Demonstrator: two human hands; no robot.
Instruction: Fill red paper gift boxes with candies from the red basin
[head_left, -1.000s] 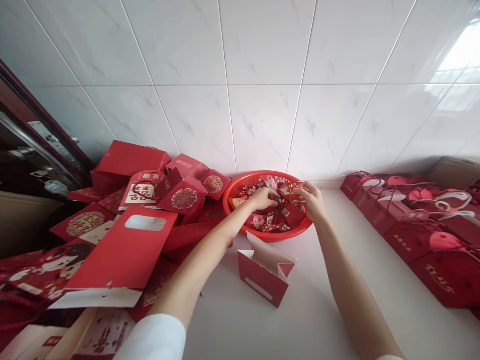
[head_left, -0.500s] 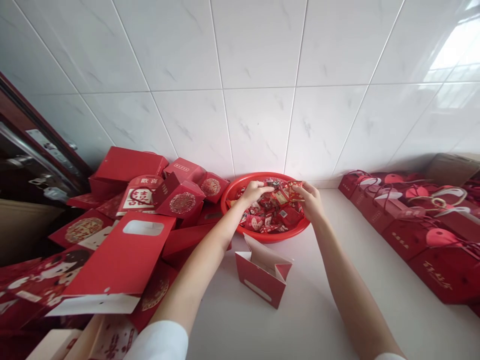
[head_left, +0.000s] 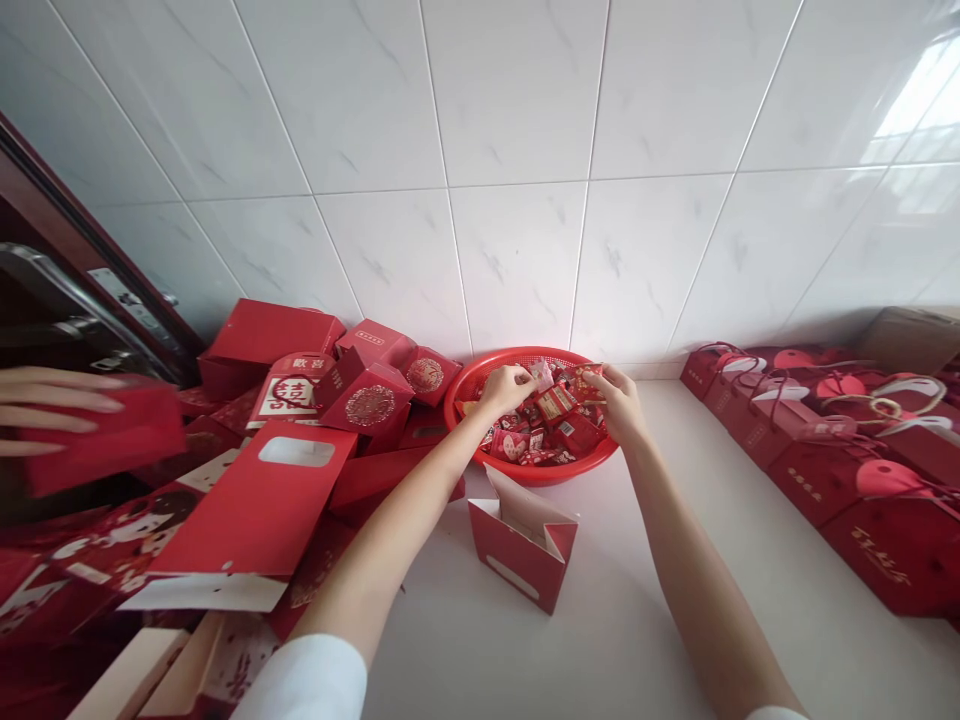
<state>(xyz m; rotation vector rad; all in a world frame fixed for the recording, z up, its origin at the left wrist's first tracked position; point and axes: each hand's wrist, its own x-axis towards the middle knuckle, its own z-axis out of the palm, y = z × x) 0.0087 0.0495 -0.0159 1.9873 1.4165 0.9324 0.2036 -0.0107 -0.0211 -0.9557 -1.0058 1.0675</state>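
Note:
A round red plastic basket (head_left: 537, 476) holds many small wrapped sweets (head_left: 574, 435) against the tiled wall. Over its left part my left hand (head_left: 508, 388) pinches a small pink and white wrapped sweet (head_left: 541, 375). At the basket's right rim my right hand (head_left: 619, 395) is closed on a red and gold packet (head_left: 589, 378). Between my forearms, in front of the basket, a red paper box (head_left: 521, 550) stands on the white table (head_left: 600, 640) with its top open and its inside visible.
Red boxes (head_left: 262, 500) lie heaped on the left, beside a door handle (head_left: 60, 290). Another person's hand (head_left: 60, 410), blurred, is at a red box (head_left: 112, 435) at the far left. Red gift bags (head_left: 810, 480) with cords stand in rows on the right.
My left hand has drawn in slightly and now holds a pink and white sweet. Another person's hand with a red box has come into view at the left.

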